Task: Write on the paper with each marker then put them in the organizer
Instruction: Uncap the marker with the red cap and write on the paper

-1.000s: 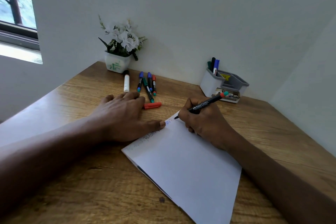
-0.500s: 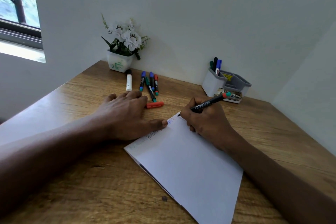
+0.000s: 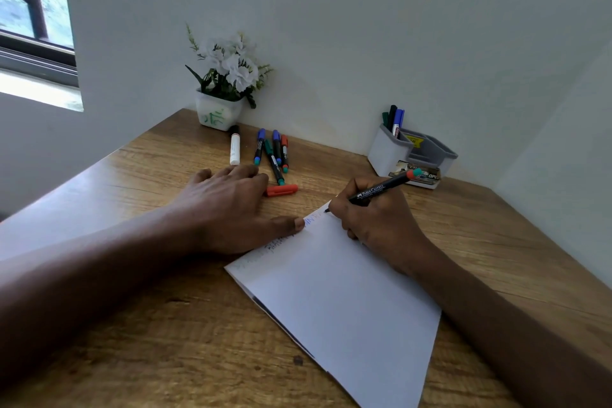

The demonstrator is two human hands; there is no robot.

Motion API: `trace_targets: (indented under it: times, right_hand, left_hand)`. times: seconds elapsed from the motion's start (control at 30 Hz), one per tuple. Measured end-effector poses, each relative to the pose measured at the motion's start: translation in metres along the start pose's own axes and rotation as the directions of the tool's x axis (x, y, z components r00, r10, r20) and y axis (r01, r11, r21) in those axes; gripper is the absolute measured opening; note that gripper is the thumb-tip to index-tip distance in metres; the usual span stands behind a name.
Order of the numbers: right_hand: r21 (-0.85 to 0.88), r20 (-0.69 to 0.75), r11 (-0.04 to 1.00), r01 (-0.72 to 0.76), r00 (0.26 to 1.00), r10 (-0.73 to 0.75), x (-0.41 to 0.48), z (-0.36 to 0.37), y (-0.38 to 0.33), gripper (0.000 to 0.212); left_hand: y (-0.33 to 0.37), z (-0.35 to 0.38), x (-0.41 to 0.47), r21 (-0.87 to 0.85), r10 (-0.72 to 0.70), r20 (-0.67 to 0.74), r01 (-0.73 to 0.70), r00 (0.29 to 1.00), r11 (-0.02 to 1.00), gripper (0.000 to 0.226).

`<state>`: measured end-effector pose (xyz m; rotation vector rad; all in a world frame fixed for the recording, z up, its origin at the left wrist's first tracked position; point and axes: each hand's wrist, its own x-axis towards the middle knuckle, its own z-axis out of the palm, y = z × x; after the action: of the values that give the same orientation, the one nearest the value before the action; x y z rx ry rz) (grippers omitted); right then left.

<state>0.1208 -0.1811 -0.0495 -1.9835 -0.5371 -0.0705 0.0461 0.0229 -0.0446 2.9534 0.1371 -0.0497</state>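
My right hand [image 3: 374,219] grips a black marker [image 3: 381,189] with a red and teal end, its tip touching the far corner of the white paper [image 3: 337,301]. Faint scribbles run along the paper's upper left edge. My left hand [image 3: 228,209] lies flat on the table, its thumb pressing on that edge of the paper. A loose red cap [image 3: 282,190] lies just beyond my left hand. Several capped markers [image 3: 273,152] and a white marker [image 3: 234,149] lie further back. The grey organizer [image 3: 410,152] at the back right holds several markers upright.
A white pot of white flowers [image 3: 225,86] stands against the wall behind the loose markers. The wooden table [image 3: 132,325] meets walls at the back and right. A window [image 3: 29,10] is at the upper left.
The marker tip has shifted slightly along the paper's far corner while my right hand writes. My left hand has stayed on the paper's edge.
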Motion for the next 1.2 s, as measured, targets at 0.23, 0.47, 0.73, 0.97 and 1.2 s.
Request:
trace_targets:
  times: [0.23, 0.47, 0.73, 0.97, 1.2]
  right_hand:
    - [-0.012, -0.014, 0.999, -0.031, 0.999, 0.031, 0.0, 0.001, -0.001, 0.015]
    - [-0.011, -0.028, 0.997, -0.074, 0.997, 0.074, 0.001, 0.0, -0.002, 0.013]
    - [-0.021, -0.072, 0.995, -0.097, 0.993, 0.096, 0.001, 0.003, -0.001, 0.014]
    - [0.325, -0.05, 0.927, -0.189, 0.975, 0.216, 0.005, -0.006, 0.003, 0.013]
    - [0.463, 0.118, 0.866, -0.188, 0.982, 0.15, 0.004, -0.017, 0.005, 0.019]
  left_hand:
    - [-0.002, 0.0, -0.001, -0.005, 0.011, -0.008, -0.011, 1.0, 1.0, 0.097]
    - [-0.002, 0.001, 0.0, -0.014, 0.014, -0.007, -0.014, 1.0, 1.0, 0.098]
    - [-0.003, 0.001, 0.002, -0.021, 0.021, -0.01, -0.021, 1.0, 1.0, 0.099]
    - [-0.006, 0.005, -0.001, -0.105, 0.041, -0.127, -0.054, 0.991, 0.993, 0.083]
    - [0.0, -0.003, -0.005, -0.072, 0.133, -0.413, -0.178, 0.901, 0.981, 0.031]
